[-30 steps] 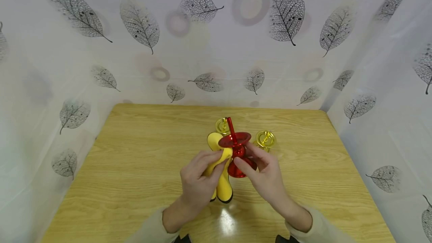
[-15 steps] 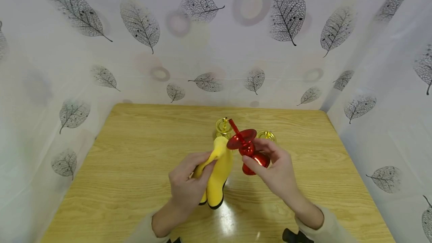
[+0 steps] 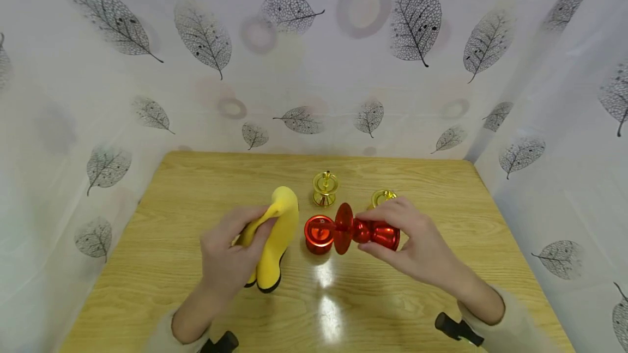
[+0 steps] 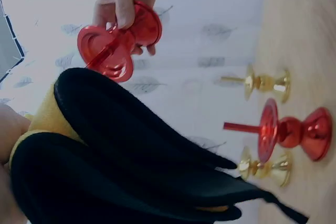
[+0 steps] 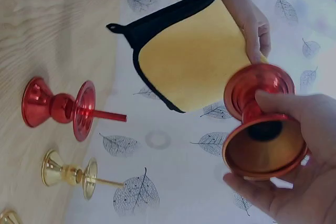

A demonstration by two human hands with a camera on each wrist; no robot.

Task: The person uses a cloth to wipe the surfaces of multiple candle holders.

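My left hand (image 3: 230, 249) pinches a folded yellow pot holder (image 3: 279, 233) with black edging, above the table's left-centre. Its black side and hanging loop (image 4: 286, 211) show in the left wrist view. In my right hand (image 3: 422, 249) is a shiny red candlestick (image 3: 362, 230), gripped near its base and tipped sideways, its spike pointing left. The right wrist view shows the hollow underside (image 5: 265, 150) of that base. A second red candlestick (image 3: 319, 244) stands upright on the table between the hands, partly behind the held one's spike in the head view.
Two gold candlesticks stand farther back: one (image 3: 325, 196) behind the standing red one, another (image 3: 382, 197) partly hidden by my right hand. The wooden table (image 3: 186, 195) meets a leaf-patterned curtain (image 3: 314, 80) behind and at both sides.
My hands have moved apart, the pot holder going left. The held red candlestick has turned from nearly upright to sideways and moved slightly right. The standing red candlestick has come into view.
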